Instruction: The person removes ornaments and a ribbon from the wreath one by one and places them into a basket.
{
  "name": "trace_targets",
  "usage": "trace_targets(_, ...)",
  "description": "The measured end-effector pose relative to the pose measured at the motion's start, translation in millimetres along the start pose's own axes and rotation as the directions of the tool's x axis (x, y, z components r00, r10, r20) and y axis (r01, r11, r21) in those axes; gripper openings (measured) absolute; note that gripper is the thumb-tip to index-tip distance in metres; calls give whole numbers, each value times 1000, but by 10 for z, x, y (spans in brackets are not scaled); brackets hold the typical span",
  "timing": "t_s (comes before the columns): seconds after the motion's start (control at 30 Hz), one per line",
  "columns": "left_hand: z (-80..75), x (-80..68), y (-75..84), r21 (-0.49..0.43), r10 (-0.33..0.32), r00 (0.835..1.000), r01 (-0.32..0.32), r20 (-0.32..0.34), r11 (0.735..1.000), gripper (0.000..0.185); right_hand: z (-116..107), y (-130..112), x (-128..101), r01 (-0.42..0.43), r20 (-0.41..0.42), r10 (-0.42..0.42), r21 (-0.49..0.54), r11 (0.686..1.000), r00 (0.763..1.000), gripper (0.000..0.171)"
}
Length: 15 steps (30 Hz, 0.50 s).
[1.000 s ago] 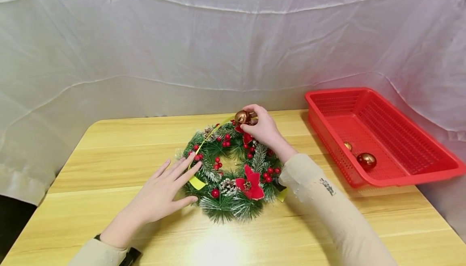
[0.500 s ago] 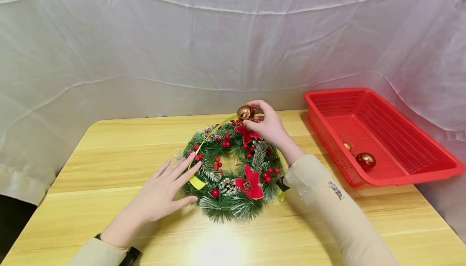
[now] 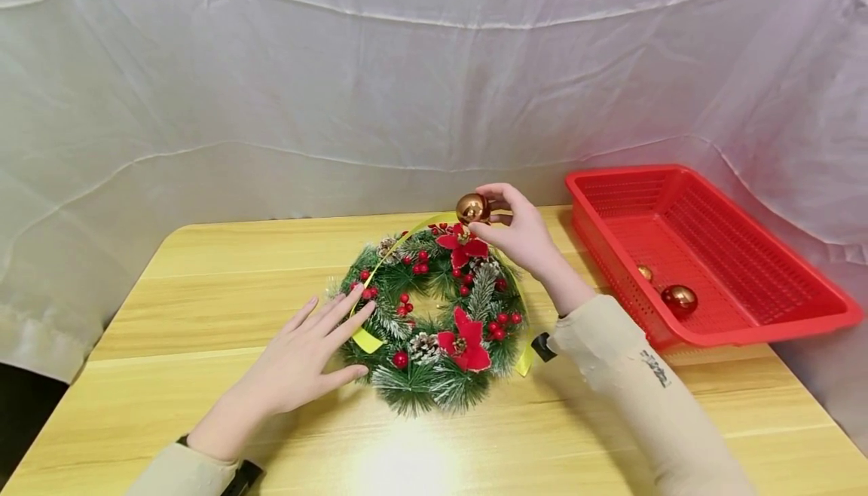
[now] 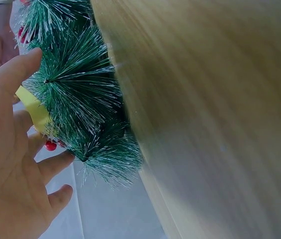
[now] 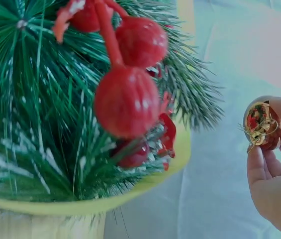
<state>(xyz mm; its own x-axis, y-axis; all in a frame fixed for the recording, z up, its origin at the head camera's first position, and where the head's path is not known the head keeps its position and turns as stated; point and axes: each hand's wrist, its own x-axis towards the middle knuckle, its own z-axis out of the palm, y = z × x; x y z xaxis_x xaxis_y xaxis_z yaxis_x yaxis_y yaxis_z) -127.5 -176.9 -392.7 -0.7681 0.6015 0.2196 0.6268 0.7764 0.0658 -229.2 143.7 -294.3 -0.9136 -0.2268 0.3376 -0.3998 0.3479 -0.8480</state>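
Two hands are at work on my worktop (image 3: 203, 270), the biggest thing in view, a pale wooden top in front of a white sheet. Next in size is the red basket (image 3: 780, 330) at the far right, well apart from the wreath, with a large gold ball (image 3: 680, 298) and a smaller one (image 3: 646, 273) lying in it.

Then comes the wreath (image 3: 434, 315), flat on the worktop near the middle, green frosted needles with red berries, red flowers, pine cones and a yellow ribbon (image 3: 367, 341) looped round it. My left hand (image 3: 301, 360) lies with straight, spread fingers, the tips touching the wreath's left rim and the ribbon, pinning it down.

My right hand (image 3: 522, 236) is raised over the far edge of the wreath, and its fingers (image 5: 257, 164) pinch the smallest piece, a shiny gold bauble (image 3: 472, 209), by its cap end, just above a red flower and not touching the greenery.

I judge this to be the step of taking the bauble away from the wreath; the next move would call for carrying it right, over the basket rim, with my left hand bracing the wreath. Against a second ago, the bauble sits higher and further right, clear of the needles, while my left hand has not shifted.
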Motion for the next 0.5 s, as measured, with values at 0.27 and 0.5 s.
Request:
trace_targets(0.27, 6, 4, 9, 0, 6, 1000, -6, -5, 1000, 82, -193, 253, -60, -18, -6, 18, -15, 1000, 1000, 49)
trace_targets(0.5, 14, 9, 14, -3, 8, 1000, -8, -10, 1000, 82, -356, 308, -160, -27, -31, 25, -39, 999, 999, 49)
